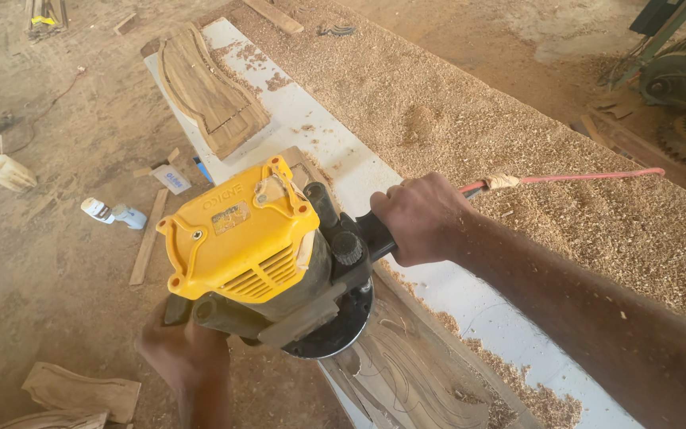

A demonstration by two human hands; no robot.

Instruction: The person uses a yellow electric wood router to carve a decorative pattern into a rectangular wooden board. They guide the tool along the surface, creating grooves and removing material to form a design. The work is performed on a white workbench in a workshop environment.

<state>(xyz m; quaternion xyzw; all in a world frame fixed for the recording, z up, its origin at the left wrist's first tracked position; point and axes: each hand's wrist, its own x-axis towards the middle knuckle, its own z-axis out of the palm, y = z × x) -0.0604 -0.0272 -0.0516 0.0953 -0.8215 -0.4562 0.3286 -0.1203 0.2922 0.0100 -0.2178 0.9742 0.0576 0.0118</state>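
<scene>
Both your hands are closed around the side handles of the yellow router (pixel 260 254): your right hand (pixel 421 218) wraps the black handle at 3 o'clock of it, your left hand (pixel 180 349) holds the handle at 7 o'clock. You keep the router on a curved wooden piece (pixel 414 369) lying on the white bench (pixel 343 155). Another carved wooden piece (pixel 208 91) lies at 11 o'clock, and sawdust (pixel 470 111) covers the bench at 1 o'clock.

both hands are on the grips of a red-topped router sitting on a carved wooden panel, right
Not quite: the head view shows the router's top is yellow, not red. The rest holds: the left hand and right hand each hold a black grip, and the router sits on the carved wooden panel.
</scene>
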